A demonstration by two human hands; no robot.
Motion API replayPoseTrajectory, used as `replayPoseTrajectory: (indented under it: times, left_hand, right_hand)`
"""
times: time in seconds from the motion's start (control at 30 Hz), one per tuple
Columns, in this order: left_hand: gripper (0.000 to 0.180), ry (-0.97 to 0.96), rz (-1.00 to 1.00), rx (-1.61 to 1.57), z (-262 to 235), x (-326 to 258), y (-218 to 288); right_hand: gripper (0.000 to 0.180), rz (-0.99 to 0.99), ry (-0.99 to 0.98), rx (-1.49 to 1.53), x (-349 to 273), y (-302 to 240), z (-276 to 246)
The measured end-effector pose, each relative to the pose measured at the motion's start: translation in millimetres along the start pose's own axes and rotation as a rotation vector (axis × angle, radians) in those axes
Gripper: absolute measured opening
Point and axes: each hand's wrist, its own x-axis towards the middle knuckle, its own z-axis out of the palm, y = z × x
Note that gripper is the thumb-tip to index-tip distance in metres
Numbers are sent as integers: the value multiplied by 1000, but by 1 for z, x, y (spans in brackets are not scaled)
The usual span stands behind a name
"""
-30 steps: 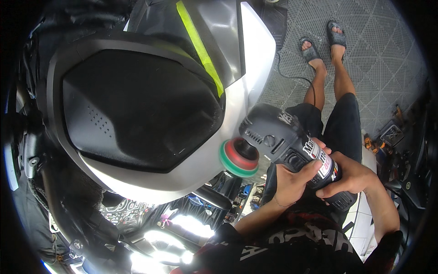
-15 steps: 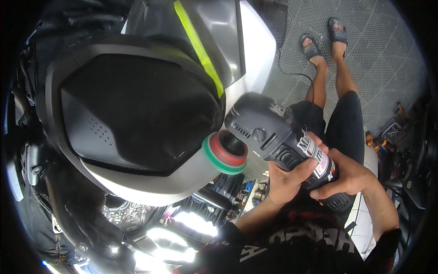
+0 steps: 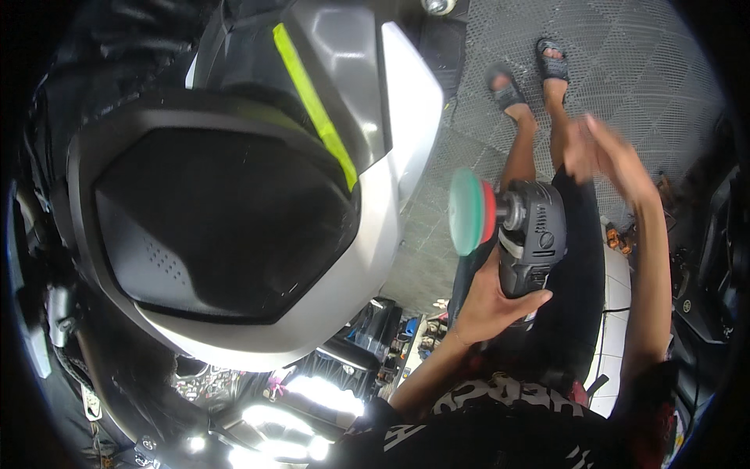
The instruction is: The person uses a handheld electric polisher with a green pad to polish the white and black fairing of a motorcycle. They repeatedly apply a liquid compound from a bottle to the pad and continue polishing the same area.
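My left hand (image 3: 492, 305) grips the body of a black power polisher (image 3: 539, 227), which stands roughly upright in front of my legs. Its round pad, green foam (image 3: 466, 213) on a red backing, faces left and is apart from the bodywork. Raised beyond the polisher, my right hand (image 3: 587, 152) is blurred; its fingers look stretched out and nothing shows in them. To the left is a motorcycle's grey-white body panel (image 3: 375, 227) around a black seat-like cover (image 3: 226, 227). A strip of yellow-green tape (image 3: 312, 109) runs along the panel's edge.
A grey patterned mat (image 3: 609, 47) covers the floor beyond, with my sandalled feet on it. Another dark motorcycle (image 3: 707, 289) stands at the right. A black handlebar or rail (image 3: 344, 356) and bright reflections lie below the panel. White tiles (image 3: 613, 332) show near my right side.
The polisher has come away from the panel, moving right and turning upright, its pad now facing left. My right hand has let go of it and risen away.
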Motion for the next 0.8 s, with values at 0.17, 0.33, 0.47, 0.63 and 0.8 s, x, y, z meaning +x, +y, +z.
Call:
replayPoseTrajectory:
  times: [0.17, 0.33, 0.47, 0.63, 0.8]
  left_hand:
    - [90, 57, -107, 397, 15, 17, -47]
    - [86, 99, -580, 711, 15, -5, -61]
    - [80, 14, -518, 764, 39, 9, -81]
    - [71, 137, -590, 667, 29, 4, -105]
    - [66, 56, -468, 744, 29, 1, -88]
  right_hand:
    - [81, -122, 99, -64, 199, -27, -17]
    - [103, 167, 20, 456, 313, -74, 112]
    - [27, -127, -29, 757, 377, -86, 26]
    - [20, -153, -520, 491, 292, -69, 94]
    - [73, -354, -554, -24, 106, -89, 58]
